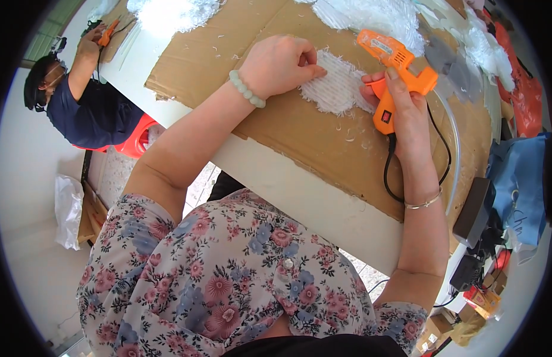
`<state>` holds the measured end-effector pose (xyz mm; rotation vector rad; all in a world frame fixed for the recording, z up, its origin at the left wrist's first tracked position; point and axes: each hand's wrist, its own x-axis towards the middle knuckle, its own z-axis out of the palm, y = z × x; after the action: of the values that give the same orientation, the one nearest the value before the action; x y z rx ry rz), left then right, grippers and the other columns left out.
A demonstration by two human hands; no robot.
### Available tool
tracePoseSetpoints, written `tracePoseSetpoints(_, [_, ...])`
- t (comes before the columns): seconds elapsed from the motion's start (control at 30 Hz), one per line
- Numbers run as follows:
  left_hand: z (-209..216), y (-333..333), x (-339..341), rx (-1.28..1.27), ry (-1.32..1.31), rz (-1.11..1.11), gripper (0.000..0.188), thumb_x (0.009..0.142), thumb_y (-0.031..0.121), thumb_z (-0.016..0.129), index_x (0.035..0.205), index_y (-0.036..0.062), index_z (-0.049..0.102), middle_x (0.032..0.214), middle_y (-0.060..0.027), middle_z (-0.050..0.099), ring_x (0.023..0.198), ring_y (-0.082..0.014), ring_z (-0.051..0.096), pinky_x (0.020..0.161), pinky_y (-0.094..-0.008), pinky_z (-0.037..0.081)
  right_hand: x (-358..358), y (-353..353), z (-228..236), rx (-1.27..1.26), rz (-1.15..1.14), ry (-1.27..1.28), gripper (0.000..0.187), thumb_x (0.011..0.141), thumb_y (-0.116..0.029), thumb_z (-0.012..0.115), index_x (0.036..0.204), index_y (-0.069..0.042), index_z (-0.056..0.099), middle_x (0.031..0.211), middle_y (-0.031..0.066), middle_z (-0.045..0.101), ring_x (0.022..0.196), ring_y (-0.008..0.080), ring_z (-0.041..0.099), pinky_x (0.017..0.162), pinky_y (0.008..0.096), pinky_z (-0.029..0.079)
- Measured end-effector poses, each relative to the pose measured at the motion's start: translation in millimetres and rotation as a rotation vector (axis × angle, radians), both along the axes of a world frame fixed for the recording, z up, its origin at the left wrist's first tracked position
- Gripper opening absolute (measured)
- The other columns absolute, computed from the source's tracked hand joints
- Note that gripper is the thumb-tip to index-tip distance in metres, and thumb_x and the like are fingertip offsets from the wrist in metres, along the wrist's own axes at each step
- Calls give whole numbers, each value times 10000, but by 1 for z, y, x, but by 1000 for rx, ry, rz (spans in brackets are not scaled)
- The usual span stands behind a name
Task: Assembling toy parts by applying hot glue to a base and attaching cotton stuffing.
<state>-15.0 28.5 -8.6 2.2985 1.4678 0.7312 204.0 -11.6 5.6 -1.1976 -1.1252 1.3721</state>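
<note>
Pressing down with flattened fingertips, the left hand (280, 64) pins a white fringed patch (337, 83) against the cardboard sheet (228, 53), the patch lying just under and beyond those fingers. The right hand (407, 110) is clenched around an orange glue gun (398, 68), its nozzle angled away above the patch. A black cord (388, 172) trails below that grip.
</note>
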Motion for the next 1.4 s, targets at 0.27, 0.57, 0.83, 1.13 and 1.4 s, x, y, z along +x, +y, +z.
tracePoseSetpoints(0.27, [5,-1,5,8,6,41,263,712,294,701,738,42,631,604,-69,586,560,-190,549,536,-307,444,0,0,-4,28,7,-16,349,906,-339,511,962,-3,588,929,86,625,804,129,587,762,278,484])
tracePoseSetpoints(0.57, [15,-7,14,92,-156,82,166,728,210,653,695,51,618,571,-77,579,559,-246,568,534,-346,454,2,-5,3,27,-7,-4,340,908,-331,512,975,-7,586,926,85,621,796,137,589,734,282,494])
tracePoseSetpoints(0.83, [11,-7,2,78,-63,44,158,739,186,637,720,30,615,559,-74,560,487,-182,520,496,-295,420,-1,-7,5,31,10,-7,330,906,-325,516,953,-6,588,919,93,628,801,135,597,737,282,495])
tracePoseSetpoints(1.13, [11,-7,3,211,150,3,97,698,170,635,661,85,608,621,-60,597,668,-245,591,577,-353,474,-3,-8,6,18,4,-3,317,911,-312,509,958,-8,585,915,93,629,801,130,597,747,277,488])
tracePoseSetpoints(1.4, [17,-38,24,440,48,-594,268,710,230,674,881,34,611,883,-67,605,898,-239,578,813,-333,458,0,-9,5,2,-6,30,328,910,-315,508,958,0,583,912,104,631,789,146,605,763,285,492])
